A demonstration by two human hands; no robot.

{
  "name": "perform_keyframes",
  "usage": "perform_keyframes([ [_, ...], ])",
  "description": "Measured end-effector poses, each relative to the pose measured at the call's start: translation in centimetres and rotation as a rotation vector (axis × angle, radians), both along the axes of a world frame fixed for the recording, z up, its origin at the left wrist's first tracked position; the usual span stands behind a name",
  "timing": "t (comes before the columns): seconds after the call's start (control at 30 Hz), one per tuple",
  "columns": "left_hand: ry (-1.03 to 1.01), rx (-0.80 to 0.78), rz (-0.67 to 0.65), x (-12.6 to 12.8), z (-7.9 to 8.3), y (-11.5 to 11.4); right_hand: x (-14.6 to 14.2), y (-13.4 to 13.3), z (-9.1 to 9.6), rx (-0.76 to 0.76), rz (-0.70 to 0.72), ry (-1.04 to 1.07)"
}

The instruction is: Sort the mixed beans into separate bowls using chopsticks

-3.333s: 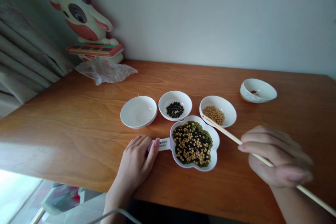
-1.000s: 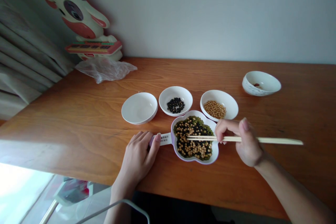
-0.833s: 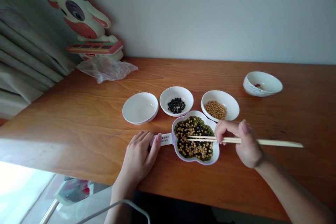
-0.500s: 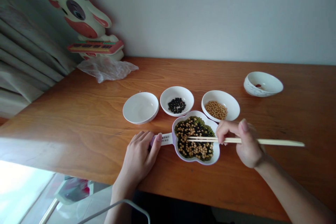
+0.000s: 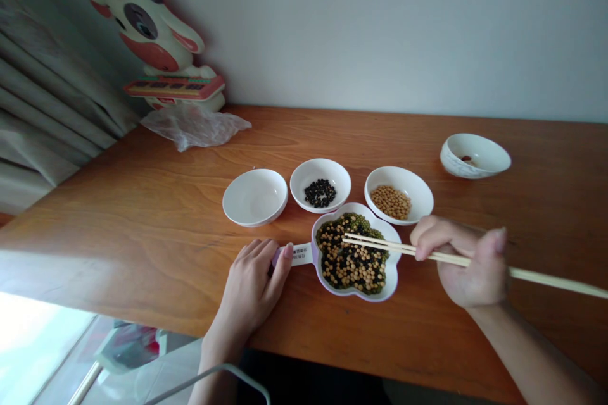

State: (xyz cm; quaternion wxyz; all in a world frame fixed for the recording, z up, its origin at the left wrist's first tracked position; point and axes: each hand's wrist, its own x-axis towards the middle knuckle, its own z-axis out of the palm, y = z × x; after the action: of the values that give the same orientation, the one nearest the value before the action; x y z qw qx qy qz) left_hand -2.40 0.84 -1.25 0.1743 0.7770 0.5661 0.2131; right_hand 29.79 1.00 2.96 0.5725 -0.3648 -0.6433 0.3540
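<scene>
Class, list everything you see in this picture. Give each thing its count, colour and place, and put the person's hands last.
table: one, brown wood, under everything
flower-shaped dish: one, white, front middle
mixed beans: many, green, black and yellow, in that dish
empty bowl: one, white, behind the dish, left
black beans: small heap, in the middle white bowl
yellow beans: small heap, in the right white bowl
patterned bowl: one, white, far right
chopsticks: pair, pale, tips over the dish
cow toy: one, white and red, back left
plastic bag: one, clear, below the toy
left hand: on the dish handle
right hand: holding the chopsticks
</scene>
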Motion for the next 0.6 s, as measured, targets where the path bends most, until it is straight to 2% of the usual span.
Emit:
perform_keyframes([
  [0.3,-0.004,-0.005,0.008,0.0,0.1,0.1,-0.4,-0.6,-0.7,0.106,-0.154,0.081],
  [0.6,-0.003,0.008,0.006,0.1,0.0,0.1,-0.6,-0.2,-1.7,0.171,-0.276,-0.022],
])
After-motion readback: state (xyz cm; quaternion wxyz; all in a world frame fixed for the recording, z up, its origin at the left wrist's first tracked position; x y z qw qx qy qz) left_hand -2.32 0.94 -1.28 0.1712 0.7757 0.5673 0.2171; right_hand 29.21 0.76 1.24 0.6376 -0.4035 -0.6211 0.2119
